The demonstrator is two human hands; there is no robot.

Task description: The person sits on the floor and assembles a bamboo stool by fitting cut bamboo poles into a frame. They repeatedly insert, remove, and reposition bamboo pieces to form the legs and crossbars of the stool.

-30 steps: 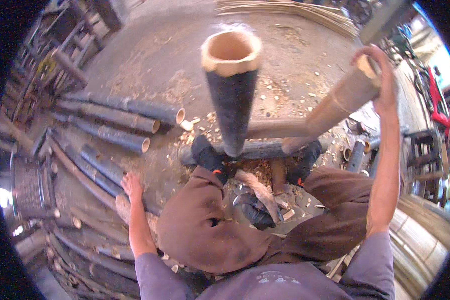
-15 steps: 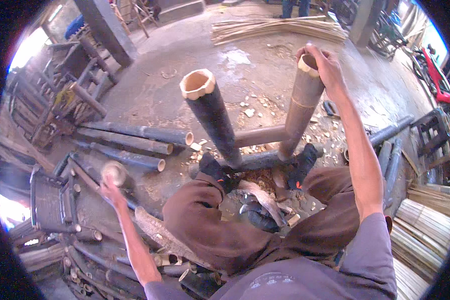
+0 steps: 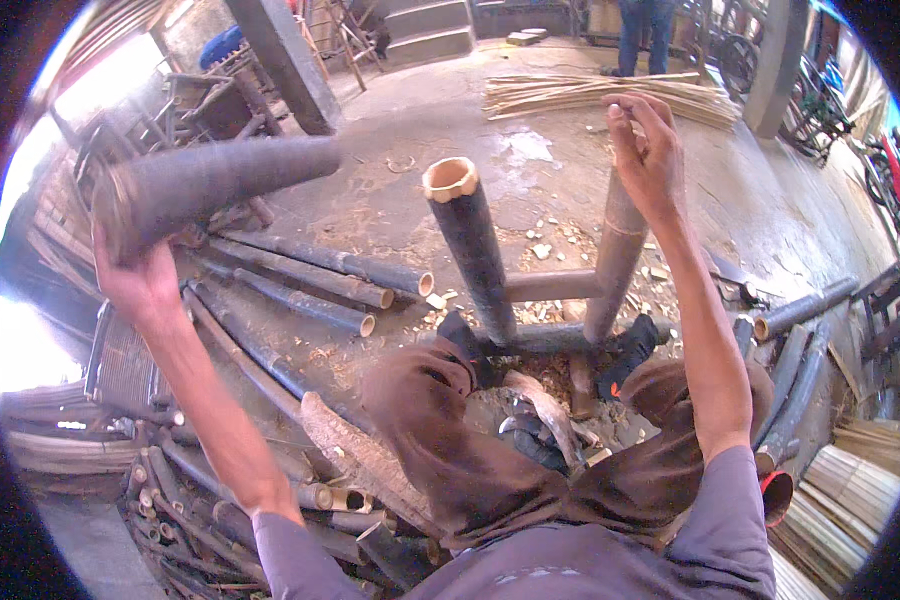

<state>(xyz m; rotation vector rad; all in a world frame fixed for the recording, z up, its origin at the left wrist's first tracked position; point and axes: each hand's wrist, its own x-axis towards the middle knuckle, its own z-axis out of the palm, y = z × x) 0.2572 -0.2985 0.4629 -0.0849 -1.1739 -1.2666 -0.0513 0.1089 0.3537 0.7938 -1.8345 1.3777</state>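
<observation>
The work looks partway along: on the floor (image 3: 395,215) ahead, a frame is already together, with the left post (image 3: 473,240) and right post (image 3: 621,230) upright, a rail (image 3: 553,286) running between them and a bar (image 3: 545,338) across their feet, near the person's socks (image 3: 632,352). Whether those joints are tight does not show. The left post's pale rim is cut unevenly; the right post's top is hidden. The left hand (image 3: 142,285) grasps a dark cylinder (image 3: 225,180) near its left end, raised well to the left of the frame, blurred and not touching it. The right hand (image 3: 650,155) is at the top of the right post, fingers curled; I cannot tell whether it grips or has let go. Chips (image 3: 541,250) scattered just beyond the rail suggest the cutting is largely done. Loose tubes (image 3: 310,262) on the left and a tube (image 3: 805,310) on the right lie apart from the frame, unjoined. Securing the joints seems left.
</observation>
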